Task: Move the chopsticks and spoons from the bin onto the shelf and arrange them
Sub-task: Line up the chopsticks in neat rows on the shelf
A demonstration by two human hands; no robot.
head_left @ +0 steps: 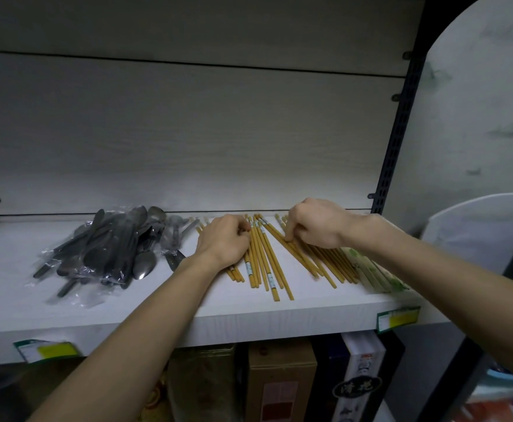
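Several yellow wooden chopsticks (266, 263) lie fanned out on the white shelf (12, 269), tips toward the back. My left hand (223, 240) rests knuckles-up on the left part of the fan, fingers curled against the sticks. My right hand (319, 223) presses its fingertips down on a second group of chopsticks (325, 263) to the right. A heap of metal spoons in clear plastic wrap (109, 245) sits at the left of the shelf. Paper-wrapped chopsticks (374, 272) lie at the far right. The bin is out of view.
The back panel stands close behind the chopsticks. A black slotted upright (396, 132) bounds the shelf on the right. Price tags (398, 318) hang on the front edge. Boxes (279, 382) stand on the level below. A white rounded object (480, 229) is at right.
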